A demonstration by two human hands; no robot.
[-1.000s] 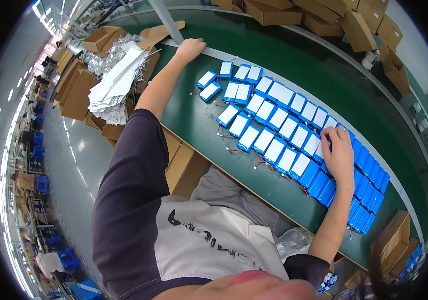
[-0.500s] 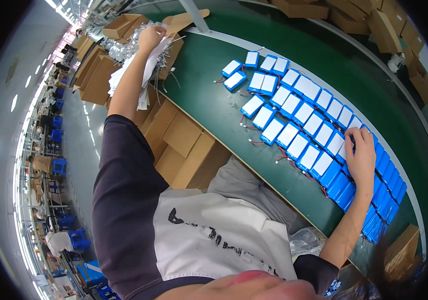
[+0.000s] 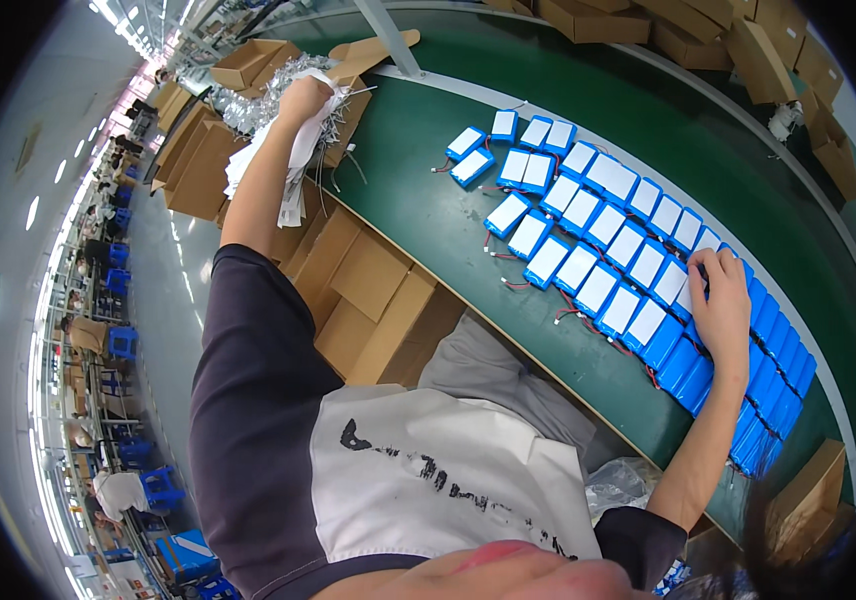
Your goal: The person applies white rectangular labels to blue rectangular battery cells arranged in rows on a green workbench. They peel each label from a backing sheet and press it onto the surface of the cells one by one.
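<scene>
Left hand (image 3: 306, 98), moved from the bench's (image 3: 398, 190) far edge, now at white sheets (image 3: 305, 148) beyond its left end; closure cannot be told. Right hand (image 3: 723, 305), fingers apart, stays on blue packs (image 3: 624, 245) rowed along that far edge: the hands now divide between sheets and packs.

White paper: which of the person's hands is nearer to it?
Left. The left hand is at the upper end of the white paper; the right hand is well away to the right, over the blue packs.
</scene>
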